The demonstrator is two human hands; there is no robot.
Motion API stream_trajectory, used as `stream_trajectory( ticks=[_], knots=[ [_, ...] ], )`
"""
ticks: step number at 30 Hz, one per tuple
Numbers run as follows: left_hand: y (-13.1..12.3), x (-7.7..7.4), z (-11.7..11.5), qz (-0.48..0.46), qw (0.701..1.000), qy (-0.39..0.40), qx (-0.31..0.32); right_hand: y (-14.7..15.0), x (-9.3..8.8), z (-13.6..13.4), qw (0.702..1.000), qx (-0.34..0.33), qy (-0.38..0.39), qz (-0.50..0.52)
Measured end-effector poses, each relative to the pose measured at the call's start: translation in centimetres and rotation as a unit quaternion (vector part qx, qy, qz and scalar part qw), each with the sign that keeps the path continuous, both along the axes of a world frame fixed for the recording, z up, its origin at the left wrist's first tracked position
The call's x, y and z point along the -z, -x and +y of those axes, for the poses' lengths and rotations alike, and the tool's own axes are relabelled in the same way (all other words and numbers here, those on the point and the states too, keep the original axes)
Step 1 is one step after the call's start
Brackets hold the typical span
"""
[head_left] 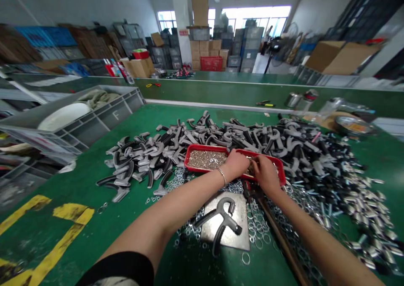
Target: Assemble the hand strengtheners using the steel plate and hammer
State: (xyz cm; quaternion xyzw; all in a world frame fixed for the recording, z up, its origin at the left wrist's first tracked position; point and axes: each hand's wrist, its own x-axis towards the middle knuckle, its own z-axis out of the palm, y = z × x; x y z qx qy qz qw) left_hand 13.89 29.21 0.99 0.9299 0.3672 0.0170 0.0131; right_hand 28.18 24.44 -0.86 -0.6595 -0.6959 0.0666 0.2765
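Note:
Both my hands reach into a shallow red tray (193, 151) filled with small metal screws. My left hand (236, 163) rests on the tray's middle with its fingers curled down, and a bracelet sits on that wrist. My right hand (265, 173) is beside it with fingers bent and pinched among the screws; what they hold is too small to see. Nearer me, a grey and black hand-grip part (221, 223) lies on a square metal plate (243, 231). A big heap of grey and black curved handles (176, 143) surrounds the tray.
Loose metal rings (259, 227) and short metal springs or sleeves (362, 210) cover the green table on the right. A grey crate (104, 117) stands at the left. Yellow tape marks (59, 235) lie near left. Boxes and crates fill the background.

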Motion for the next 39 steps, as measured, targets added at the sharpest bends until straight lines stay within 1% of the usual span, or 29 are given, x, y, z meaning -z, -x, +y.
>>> stream_trajectory(
  ticks=[2, 3, 4, 6, 8, 9, 11, 14, 18, 20, 22, 24, 26, 27, 28, 30, 32, 34, 37, 39],
  knots=[
    [0.3, -0.2, -0.3, 0.007, 1.0, 0.001, -0.02, 0.1, -0.5, -1.6, 0.998, 0.024, -0.014, 0.048],
    [0.2, -0.4, -0.4, 0.007, 1.0, 0.003, -0.027, 0.2, -0.8, -2.7, 0.997, 0.024, -0.015, 0.066],
    [0.1, -0.6, -0.4, 0.008, 0.999, 0.007, -0.033, 0.3, -1.0, -4.1, 0.996, 0.009, -0.008, 0.083],
    [-0.3, -0.9, -0.6, 0.011, 0.999, 0.019, -0.047, 0.6, -1.2, -7.0, 0.991, -0.064, 0.029, 0.116],
    [-0.9, -1.2, -0.8, 0.014, 0.997, 0.035, -0.061, 0.9, -1.1, -9.6, 0.975, -0.147, 0.084, 0.144],
    [-1.2, -1.3, -0.9, 0.013, 0.997, 0.042, -0.067, 1.1, -0.8, -10.5, 0.966, -0.171, 0.113, 0.157],
    [-1.3, -1.4, -1.1, 0.004, 0.996, 0.048, -0.079, 1.6, -0.3, -11.7, 0.955, -0.174, 0.161, 0.176],
    [-0.8, -1.4, -1.3, -0.03, 0.994, 0.046, -0.091, 2.5, 0.3, -11.8, 0.952, -0.153, 0.193, 0.18],
    [1.0, -1.6, -1.6, -0.101, 0.989, 0.051, -0.1, 3.5, 0.5, -11.1, 0.963, -0.159, 0.179, 0.127],
    [2.0, -1.6, -2.3, -0.138, 0.983, 0.054, -0.105, 3.8, 0.6, -10.9, 0.967, -0.162, 0.172, 0.093],
    [3.1, -1.5, -3.7, -0.191, 0.973, 0.064, -0.109, 3.9, 0.6, -10.7, 0.97, -0.161, 0.169, 0.061],
    [4.5, -1.1, -5.7, -0.281, 0.949, 0.091, -0.113, 3.9, 0.6, -10.7, 0.972, -0.159, 0.167, 0.029],
    [6.3, -0.7, -8.1, -0.374, 0.909, 0.132, -0.128, 3.8, 0.5, -10.6, 0.974, -0.157, 0.166, -0.008],
    [7.4, -0.5, -9.3, -0.406, 0.89, 0.154, -0.142, 3.8, 0.5, -10.6, 0.974, -0.155, 0.165, -0.028],
    [8.5, -0.3, -10.4, -0.42, 0.876, 0.175, -0.161, 3.8, 0.4, -10.5, 0.973, -0.154, 0.164, -0.049],
    [10.6, 0.0, -12.4, -0.423, 0.86, 0.207, -0.195, 3.9, 0.1, -10.4, 0.97, -0.154, 0.16, -0.096],
    [12.2, 0.2, -14.0, -0.409, 0.86, 0.223, -0.207, 4.4, -0.1, -10.3, 0.964, -0.162, 0.152, -0.145],
    [12.9, 0.5, -15.2, -0.388, 0.872, 0.224, -0.198, 5.1, -0.4, -10.0, 0.954, -0.183, 0.142, -0.19],
    [12.5, 1.1, -16.1, -0.35, 0.894, 0.21, -0.184, 6.2, -0.8, -9.6, 0.937, -0.224, 0.133, -0.234],
    [11.9, 1.4, -16.3, -0.318, 0.908, 0.193, -0.191, 6.1, -1.3, -9.5, 0.93, -0.235, 0.134, -0.248]
  ],
)
